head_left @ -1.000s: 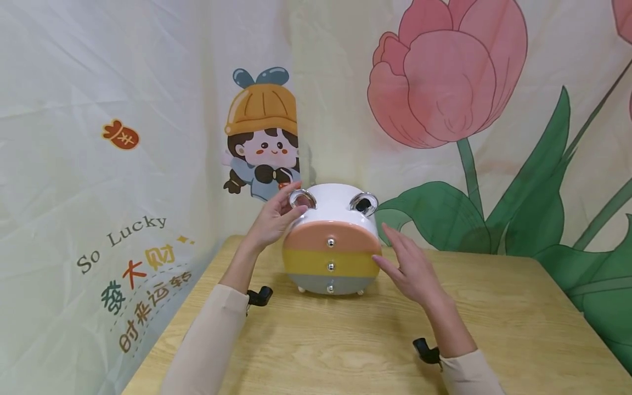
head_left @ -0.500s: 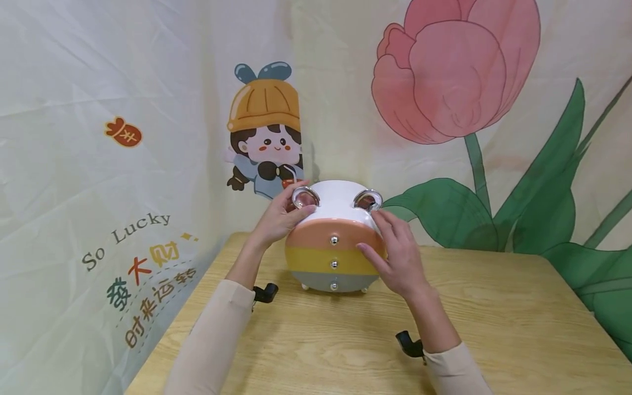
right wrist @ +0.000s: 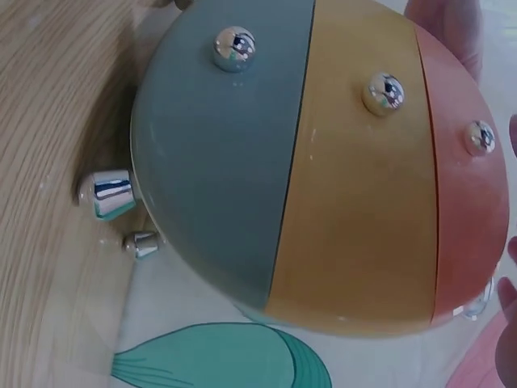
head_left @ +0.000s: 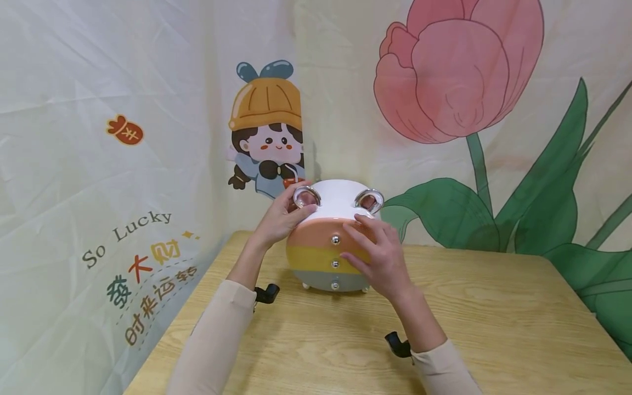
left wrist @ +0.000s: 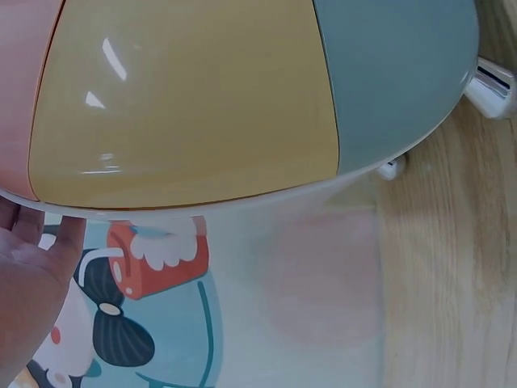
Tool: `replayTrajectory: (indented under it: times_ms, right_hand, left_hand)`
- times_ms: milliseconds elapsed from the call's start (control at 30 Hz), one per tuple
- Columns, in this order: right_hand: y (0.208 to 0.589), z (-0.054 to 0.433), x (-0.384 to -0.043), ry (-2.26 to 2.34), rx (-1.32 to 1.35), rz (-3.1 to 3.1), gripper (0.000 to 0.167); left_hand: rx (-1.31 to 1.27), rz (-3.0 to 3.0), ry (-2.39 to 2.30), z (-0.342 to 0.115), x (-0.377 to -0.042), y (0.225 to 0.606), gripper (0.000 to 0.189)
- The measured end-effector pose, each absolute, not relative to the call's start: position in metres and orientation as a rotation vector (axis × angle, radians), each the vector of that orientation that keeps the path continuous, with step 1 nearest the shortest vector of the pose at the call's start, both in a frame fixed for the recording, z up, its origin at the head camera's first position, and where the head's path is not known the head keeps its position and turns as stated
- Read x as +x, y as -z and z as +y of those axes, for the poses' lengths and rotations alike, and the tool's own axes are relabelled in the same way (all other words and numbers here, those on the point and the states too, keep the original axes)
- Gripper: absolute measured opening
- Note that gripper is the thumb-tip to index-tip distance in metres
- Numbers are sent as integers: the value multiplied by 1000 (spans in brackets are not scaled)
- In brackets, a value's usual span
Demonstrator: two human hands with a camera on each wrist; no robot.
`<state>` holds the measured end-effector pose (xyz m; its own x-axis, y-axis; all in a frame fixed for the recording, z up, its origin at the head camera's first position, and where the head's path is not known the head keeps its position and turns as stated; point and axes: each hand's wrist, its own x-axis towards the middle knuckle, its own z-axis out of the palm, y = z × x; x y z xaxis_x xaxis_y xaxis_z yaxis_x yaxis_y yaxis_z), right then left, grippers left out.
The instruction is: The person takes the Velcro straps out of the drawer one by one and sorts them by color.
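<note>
You get soft light, glare on the curved glossy yellow panel [left wrist: 190, 105], faint shadows on the pale wooden table [head_left: 316, 345].

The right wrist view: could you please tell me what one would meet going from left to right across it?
Wooden table, larger silver foot, grey-blue panel, yellow panel, coral panel, right hand at the edge.
</note>
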<state>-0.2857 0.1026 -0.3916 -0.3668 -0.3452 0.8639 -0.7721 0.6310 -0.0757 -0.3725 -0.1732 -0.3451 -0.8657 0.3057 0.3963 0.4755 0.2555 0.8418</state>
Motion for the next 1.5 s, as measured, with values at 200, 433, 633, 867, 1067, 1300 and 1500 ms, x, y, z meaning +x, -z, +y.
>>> replayTrajectory:
  times_ms: [200,433,633,867,1067,1300,1500]
  right_hand:
    - [397,93,-288,-510,918,-1887,57]
    - [401,84,-291,-468,922,-1881,44]
    - [404,79,-293,-459,902,-1856,42]
    - [405,75,-295,-441,884,-1844,37]
    - [405,75,-297,-435,881,-1860,38]
    - [404,74,-299,-425,873,-1868,37]
    - [405,74,-300,-407,865,-1865,35]
  left_hand:
    - [-738,-2377,1671,-173,-372,348,67]
    - [-732,-2376,1664,-171,-372,347,66]
    - [-719,-2385,1662,-173,-372,347,64]
    - [-735,-2405,1663,-171,-364,344,62]
    - [-764,-2374,1658,-174,-373,351,63]
    - [-765,-2356,1656,-174,-373,350,63]
    - [-782,-2341,1665,-174,-376,350,63]
